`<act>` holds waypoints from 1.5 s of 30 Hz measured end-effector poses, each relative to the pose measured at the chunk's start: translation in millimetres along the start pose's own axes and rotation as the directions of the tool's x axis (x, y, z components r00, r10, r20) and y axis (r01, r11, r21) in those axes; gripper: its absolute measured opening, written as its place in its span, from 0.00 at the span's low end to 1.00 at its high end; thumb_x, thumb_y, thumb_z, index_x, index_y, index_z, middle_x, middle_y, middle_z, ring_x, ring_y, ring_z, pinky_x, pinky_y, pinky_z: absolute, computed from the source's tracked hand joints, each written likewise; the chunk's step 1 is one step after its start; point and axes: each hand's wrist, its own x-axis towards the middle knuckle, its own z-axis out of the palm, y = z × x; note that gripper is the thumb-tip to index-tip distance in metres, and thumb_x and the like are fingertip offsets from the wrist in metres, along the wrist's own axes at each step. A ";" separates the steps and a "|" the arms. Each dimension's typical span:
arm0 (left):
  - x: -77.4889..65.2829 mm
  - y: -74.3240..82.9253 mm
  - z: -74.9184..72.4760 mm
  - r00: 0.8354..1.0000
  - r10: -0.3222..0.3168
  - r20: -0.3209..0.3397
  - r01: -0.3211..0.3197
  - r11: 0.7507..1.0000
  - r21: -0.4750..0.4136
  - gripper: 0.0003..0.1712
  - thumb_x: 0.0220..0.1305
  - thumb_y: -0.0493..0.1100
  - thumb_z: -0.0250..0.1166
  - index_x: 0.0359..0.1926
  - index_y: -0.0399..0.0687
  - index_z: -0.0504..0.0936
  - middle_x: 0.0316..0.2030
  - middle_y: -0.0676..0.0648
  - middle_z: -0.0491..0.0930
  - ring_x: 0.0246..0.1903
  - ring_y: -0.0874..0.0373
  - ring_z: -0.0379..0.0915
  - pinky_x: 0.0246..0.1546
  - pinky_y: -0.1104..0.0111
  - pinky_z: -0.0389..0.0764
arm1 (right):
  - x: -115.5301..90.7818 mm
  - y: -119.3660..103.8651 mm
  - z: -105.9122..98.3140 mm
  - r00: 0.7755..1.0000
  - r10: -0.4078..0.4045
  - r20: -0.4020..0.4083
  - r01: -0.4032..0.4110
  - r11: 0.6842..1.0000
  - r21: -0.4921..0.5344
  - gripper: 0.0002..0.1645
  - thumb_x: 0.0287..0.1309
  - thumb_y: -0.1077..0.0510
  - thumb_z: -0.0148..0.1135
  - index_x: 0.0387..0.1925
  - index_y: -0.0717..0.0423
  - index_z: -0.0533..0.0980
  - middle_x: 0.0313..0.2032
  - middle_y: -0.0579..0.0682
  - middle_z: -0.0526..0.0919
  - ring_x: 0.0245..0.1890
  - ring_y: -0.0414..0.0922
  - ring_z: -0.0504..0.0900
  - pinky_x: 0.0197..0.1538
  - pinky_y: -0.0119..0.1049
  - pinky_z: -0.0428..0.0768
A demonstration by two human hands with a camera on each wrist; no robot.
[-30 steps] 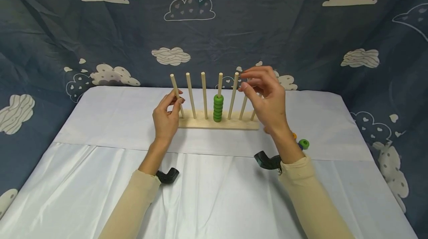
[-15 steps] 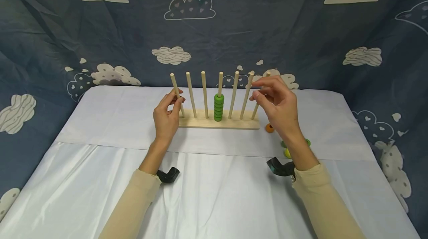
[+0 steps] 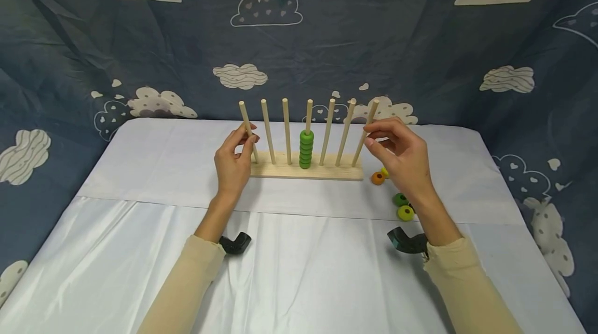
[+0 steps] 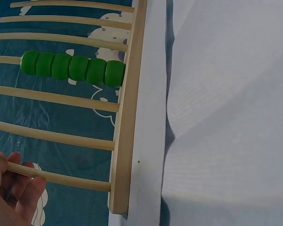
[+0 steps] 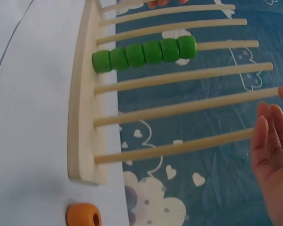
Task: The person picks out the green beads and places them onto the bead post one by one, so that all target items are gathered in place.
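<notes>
A wooden peg rack [image 3: 306,173] stands on the table, with a row of several upright dowels on a long base. Its middle dowel carries a stack of green beads [image 3: 306,149], also plain in the left wrist view as green beads [image 4: 69,67]. My left hand [image 3: 233,162] holds the leftmost dowel [image 3: 244,111] between thumb and fingers, below its top. At the other end, my right hand [image 3: 399,152] is beside the rightmost dowel [image 3: 359,147], fingertips right at its upper part, thumb and index finger apart. The right wrist view shows loosely bent fingers [image 5: 273,127] overlapping that dowel.
Loose beads lie right of the rack: an orange bead [image 3: 378,178] with a yellow bead beside it, and nearer, a green bead [image 3: 400,199] and a yellow bead [image 3: 405,213]. White cloth [image 3: 299,271] covers the table. A dark cloud-print curtain [image 3: 355,48] hangs behind.
My right hand has moved right, from near the fifth dowel to the rightmost one, uncovering dowels and loose beads. My left hand stays on the leftmost dowel.
</notes>
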 end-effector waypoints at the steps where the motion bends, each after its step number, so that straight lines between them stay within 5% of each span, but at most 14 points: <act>1: 0.1 0.3 0.0 1.000 0.000 0.001 -0.001 1.000 0.000 0.12 0.74 0.41 0.66 0.53 0.44 0.88 0.41 0.40 0.89 0.43 0.48 0.87 0.27 0.86 0.77 | -0.4 0.3 -2.0 1.000 0.005 0.003 -0.005 1.000 0.003 0.14 0.67 0.67 0.65 0.53 0.64 0.81 0.48 0.42 0.82 0.47 0.38 0.84 0.50 0.23 0.82; 37: 1.0 -0.2 -1.3 1.000 0.002 0.007 -0.002 1.000 0.023 0.12 0.74 0.40 0.65 0.54 0.43 0.87 0.42 0.41 0.89 0.44 0.49 0.87 0.27 0.85 0.78 | -18.8 26.6 -53.3 0.984 0.134 0.114 -0.112 0.977 -0.183 0.17 0.64 0.66 0.70 0.55 0.60 0.82 0.47 0.33 0.83 0.49 0.33 0.82 0.51 0.16 0.79; 45: 0.3 -1.0 -1.3 1.000 -0.004 0.009 0.004 1.000 0.013 0.12 0.74 0.40 0.65 0.54 0.42 0.87 0.43 0.41 0.89 0.44 0.50 0.86 0.28 0.85 0.78 | -27.5 34.9 -59.7 0.977 0.174 0.121 -0.142 0.960 -0.241 0.17 0.65 0.65 0.70 0.55 0.58 0.82 0.47 0.39 0.84 0.49 0.31 0.81 0.51 0.14 0.79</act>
